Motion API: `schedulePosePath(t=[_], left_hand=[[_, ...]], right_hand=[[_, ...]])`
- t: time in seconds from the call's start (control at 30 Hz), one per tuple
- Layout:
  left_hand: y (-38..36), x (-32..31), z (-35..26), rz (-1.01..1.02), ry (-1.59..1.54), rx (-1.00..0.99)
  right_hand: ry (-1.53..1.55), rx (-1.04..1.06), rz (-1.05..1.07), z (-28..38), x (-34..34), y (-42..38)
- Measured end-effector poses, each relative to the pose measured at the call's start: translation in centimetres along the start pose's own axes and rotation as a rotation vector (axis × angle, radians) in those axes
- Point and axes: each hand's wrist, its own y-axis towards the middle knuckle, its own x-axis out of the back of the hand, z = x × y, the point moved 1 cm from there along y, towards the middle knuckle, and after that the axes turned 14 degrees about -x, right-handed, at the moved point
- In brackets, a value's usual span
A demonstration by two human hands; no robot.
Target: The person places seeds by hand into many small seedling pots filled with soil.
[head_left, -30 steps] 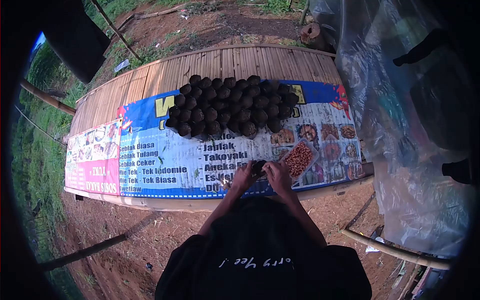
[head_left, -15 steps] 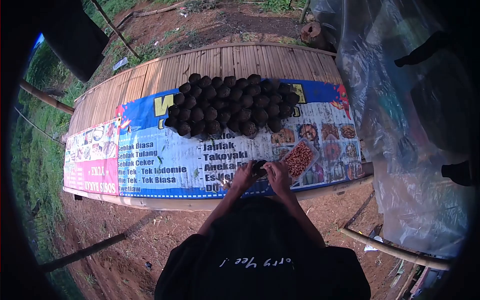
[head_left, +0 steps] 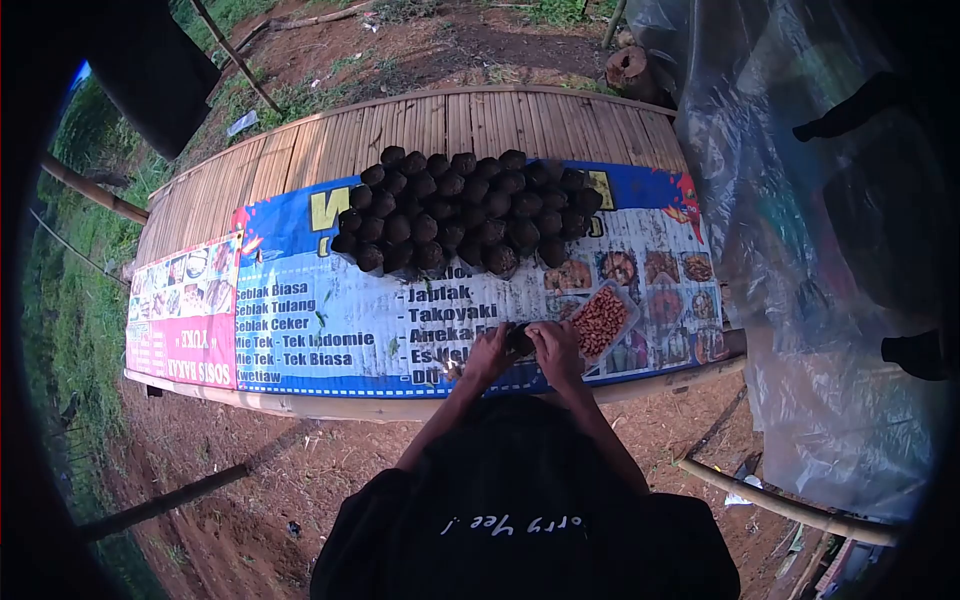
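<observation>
My left hand (head_left: 488, 357) is closed around a small black seedling bag (head_left: 519, 339) near the front edge of the table. At the opening of that bag is my right hand (head_left: 555, 352), its fingers pinched together; whatever sits between the fingertips is too small to make out. Just right of that hand stands a clear plastic container (head_left: 629, 300) holding reddish-brown peanuts (head_left: 600, 322). Farther back, several black seedling bags filled with dark soil (head_left: 450, 210) stand packed together in rows.
A printed menu banner (head_left: 290, 330) covers much of the bamboo-slat table (head_left: 420, 125). Clear plastic sheeting (head_left: 810, 400) hangs at the right. Bamboo poles (head_left: 790, 500) flank the table, with reddish bare soil (head_left: 240, 530) below.
My right fingers have shifted slightly at the mouth of the seedling bag, now covering more of it. My left hand keeps its hold, and the other bags and peanuts stay put.
</observation>
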Motion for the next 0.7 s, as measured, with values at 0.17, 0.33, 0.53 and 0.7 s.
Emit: schedulePosePath(t=[0.17,0.33,0.53,0.7], left_hand=[[0.1,0.3,-0.3,-0.042,0.036,-0.044],[0.0,-0.3,0.4,-0.030,0.008,-0.019],[0.0,-0.3,0.4,-0.058,0.029,-0.056],[0.0,-0.1,0.1,-0.065,0.055,-0.072]], right_hand=[[-0.008,0.001,0.014,0.1,-0.4,-0.5],[-0.015,0.005,-0.078,-0.3,-0.9,-0.3],[0.049,-0.052,0.014,0.2,-1.4,-0.5],[-0.129,-0.010,-0.083,0.0,-1.1,-0.5]])
